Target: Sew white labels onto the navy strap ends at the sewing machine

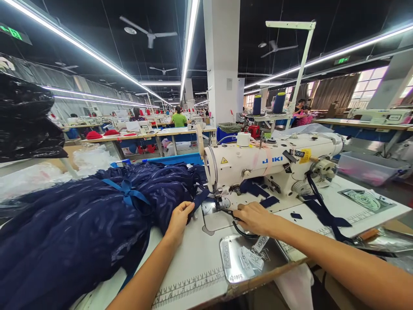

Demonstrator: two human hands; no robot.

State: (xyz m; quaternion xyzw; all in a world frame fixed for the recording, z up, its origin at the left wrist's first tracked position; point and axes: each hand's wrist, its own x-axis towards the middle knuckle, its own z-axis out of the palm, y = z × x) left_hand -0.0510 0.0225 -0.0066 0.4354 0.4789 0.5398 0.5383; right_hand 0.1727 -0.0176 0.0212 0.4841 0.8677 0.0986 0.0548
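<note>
My left hand [180,218] pinches the end of a navy fabric strip [201,197] just left of the needle area. My right hand [254,217] is closed on black-handled scissors [229,212], their blades pointing left toward the presser foot. One large handle loop hangs below my fingers. In front of both hands stands a white JUKI sewing machine [238,161]. A big heap of navy garments [93,224] with a blue ribbon bow [128,193] fills the left of the table. Navy fabric scraps [269,202] lie under the machine arm.
A metal tray [230,269] with several woven labels [253,258] sits at the table's front edge. Dark navy straps [322,211] hang over the right side. Two navy thread cones [278,103] stand behind the machine. Co-workers [178,117] sit farther back.
</note>
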